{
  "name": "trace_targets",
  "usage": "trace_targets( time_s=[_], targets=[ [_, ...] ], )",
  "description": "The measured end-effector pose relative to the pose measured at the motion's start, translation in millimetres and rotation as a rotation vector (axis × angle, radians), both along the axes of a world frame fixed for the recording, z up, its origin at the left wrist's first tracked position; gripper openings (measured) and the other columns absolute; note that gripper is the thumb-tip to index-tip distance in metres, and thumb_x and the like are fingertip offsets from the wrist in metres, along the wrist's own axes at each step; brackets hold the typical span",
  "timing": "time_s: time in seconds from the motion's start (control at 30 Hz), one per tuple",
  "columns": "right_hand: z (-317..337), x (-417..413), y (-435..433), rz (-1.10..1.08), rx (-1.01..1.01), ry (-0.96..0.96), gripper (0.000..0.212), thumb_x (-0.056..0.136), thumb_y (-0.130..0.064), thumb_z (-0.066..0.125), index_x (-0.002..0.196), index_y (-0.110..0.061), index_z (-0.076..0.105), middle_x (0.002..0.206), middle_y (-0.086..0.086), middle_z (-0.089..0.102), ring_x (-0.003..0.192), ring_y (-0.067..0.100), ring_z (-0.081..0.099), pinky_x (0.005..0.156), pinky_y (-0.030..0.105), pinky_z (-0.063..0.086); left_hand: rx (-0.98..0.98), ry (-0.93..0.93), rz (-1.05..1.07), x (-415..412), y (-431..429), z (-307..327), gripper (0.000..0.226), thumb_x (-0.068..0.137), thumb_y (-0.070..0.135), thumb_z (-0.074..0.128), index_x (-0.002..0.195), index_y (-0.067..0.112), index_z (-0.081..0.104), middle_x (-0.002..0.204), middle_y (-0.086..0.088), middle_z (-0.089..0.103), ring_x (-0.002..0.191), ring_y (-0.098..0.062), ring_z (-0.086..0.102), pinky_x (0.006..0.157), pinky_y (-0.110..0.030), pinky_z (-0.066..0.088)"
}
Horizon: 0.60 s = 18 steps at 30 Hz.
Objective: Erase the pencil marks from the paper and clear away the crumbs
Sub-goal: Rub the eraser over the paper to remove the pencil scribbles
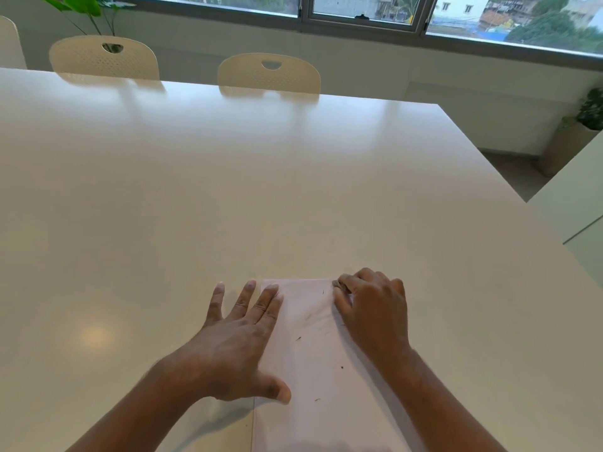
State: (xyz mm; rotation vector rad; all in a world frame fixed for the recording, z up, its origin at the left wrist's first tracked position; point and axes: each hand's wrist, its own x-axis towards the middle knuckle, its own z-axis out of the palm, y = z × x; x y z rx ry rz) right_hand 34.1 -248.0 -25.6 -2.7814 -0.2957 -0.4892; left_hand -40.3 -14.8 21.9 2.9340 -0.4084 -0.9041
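Observation:
A pale sheet of paper [313, 353] lies lengthwise on the white table [228, 190] right in front of me. Faint grey pencil smudges [312, 318] show on its upper half. Dark eraser crumbs [298, 338] are scattered down the sheet. My left hand [238, 347] lies flat with spread fingers, pressing the paper's left edge, thumb on the sheet. My right hand [372, 311] is curled at the paper's top right corner, its fingertips pinching a small greyish eraser [336, 283] against the sheet. Most of the eraser is hidden by the fingers.
Two cream chairs [104, 57] [269, 73] stand at the table's far side below a window. The table's right edge [489, 164] runs diagonally, with a second white surface [574, 197] and a potted plant [590, 112] beyond it.

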Motion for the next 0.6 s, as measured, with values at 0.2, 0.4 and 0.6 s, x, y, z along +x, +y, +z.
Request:
trace_targets(
  time_s=[0.2,0.4,0.6],
  targets=[
    [0,1,-5,0.054,0.200,0.050,0.012,0.092,-0.026,0.072,0.084,-0.022,0.079,0.078,-0.005,0.066,0.064,0.022,0.063,0.068,0.034,0.054,-0.034,-0.155,-0.080,13,-9,6,0.148,0.068,0.098,0.055,0.165,0.010,-0.015,0.173,-0.002,-0.025,0.146,-0.019,-0.050,0.122,-0.056,-0.026],
    [1,-1,-4,0.056,0.163,0.039,0.009,0.092,-0.025,0.072,0.087,-0.023,0.080,0.079,-0.005,0.066,0.069,0.022,0.064,0.071,0.037,0.054,-0.159,-0.178,-0.029,16,-12,1,0.144,0.066,0.089,0.070,0.168,0.022,-0.007,0.175,0.007,-0.013,0.159,-0.011,-0.019,0.129,-0.039,-0.009],
    [4,-43,26,0.267,0.006,-0.019,0.019,0.094,-0.033,0.066,0.076,-0.027,0.070,0.074,-0.009,0.060,0.072,0.017,0.057,0.070,0.037,0.042,-0.138,-0.139,-0.021,15,-9,-5,0.143,0.068,0.092,0.064,0.166,0.026,-0.016,0.173,0.012,-0.023,0.156,-0.005,-0.028,0.126,-0.044,-0.011]
  ],
)
